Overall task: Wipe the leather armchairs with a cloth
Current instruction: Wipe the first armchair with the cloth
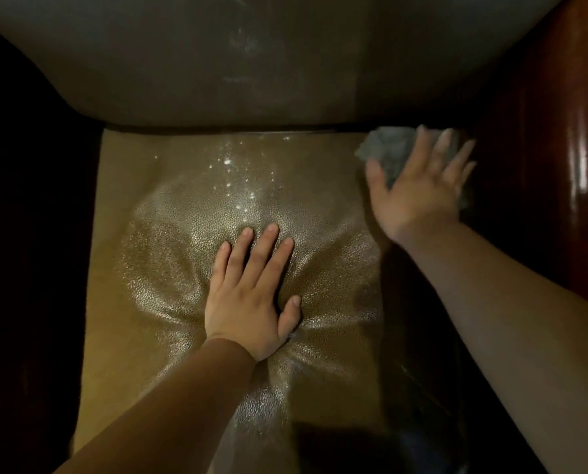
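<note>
A tan leather armchair seat fills the view. At centre, the left hand presses flat, fingers straight, denting the cushion. At two o'clock, the right hand lies spread on a grey cloth

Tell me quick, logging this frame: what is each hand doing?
Left hand: open, fingers flat, pressing the seat cushion.
Right hand: open, fingers spread, pressing the grey cloth at the seat's far right corner.
</note>
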